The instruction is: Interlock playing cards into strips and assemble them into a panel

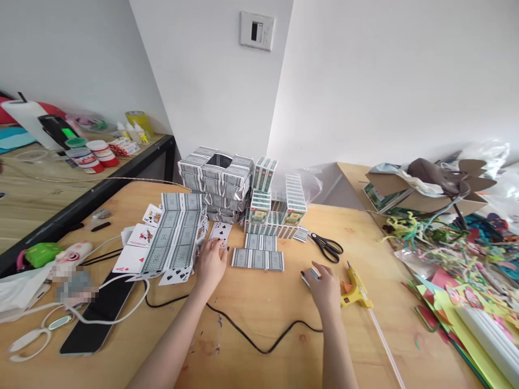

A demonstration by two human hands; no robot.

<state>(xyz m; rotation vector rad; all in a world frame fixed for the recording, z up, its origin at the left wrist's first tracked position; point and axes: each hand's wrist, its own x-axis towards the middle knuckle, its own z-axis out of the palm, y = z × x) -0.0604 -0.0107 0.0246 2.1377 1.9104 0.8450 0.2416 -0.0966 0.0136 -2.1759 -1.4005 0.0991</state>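
My left hand (211,260) rests over a face-up club card (221,230), its fingers stretched forward and touching the card's lower edge. In my right hand (326,286) is a small folded playing card (312,274), held between thumb and fingers just above the table; part of it is hidden by the fingers. Between my hands lie joined strips of card backs (258,259). Left of my left hand is a long folded panel of playing cards (174,235) over loose face-up cards (133,258). The yellow glue gun (357,292) lies beside my right hand.
Behind stand a hollow block built of cards (219,181) and stacked green card boxes (275,210). Black scissors (327,247) lie on the right. A black cable (263,351) crosses the front, a phone (97,319) lies left, and craft scraps (458,270) pile up at far right.
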